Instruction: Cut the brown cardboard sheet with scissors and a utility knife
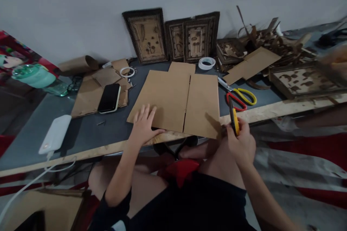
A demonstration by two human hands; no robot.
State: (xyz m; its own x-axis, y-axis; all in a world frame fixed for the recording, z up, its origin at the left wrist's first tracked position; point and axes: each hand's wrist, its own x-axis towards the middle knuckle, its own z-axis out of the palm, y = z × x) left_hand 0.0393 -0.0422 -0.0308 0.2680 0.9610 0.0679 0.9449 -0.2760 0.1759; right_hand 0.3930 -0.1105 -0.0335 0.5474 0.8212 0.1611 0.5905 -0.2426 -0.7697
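My left hand (pixel 143 124) lies with fingers spread on the near left corner of a flat cardboard sheet (pixel 165 97). A dark slit separates this sheet from a narrower cardboard piece (pixel 203 104) on its right, whose near edge overhangs the table. In my right hand (pixel 242 140) is a yellow and black utility knife (pixel 234 119), held upright just right of the cardboard. Behind the knife lie scissors (pixel 241 99) with one red and one yellow handle. Another cardboard piece (pixel 182 68) shows at the sheet's far edge.
Decorated frames (pixel 148 38) lean on the wall. A tape roll (pixel 206 63) stands behind the cardboard. Left are a phone (pixel 109 98), a white power bank (pixel 55 134) with cable and a green bottle (pixel 40 79). Scraps (pixel 282 41) pile up at right, near another person's blurred hand (pixel 336 61).
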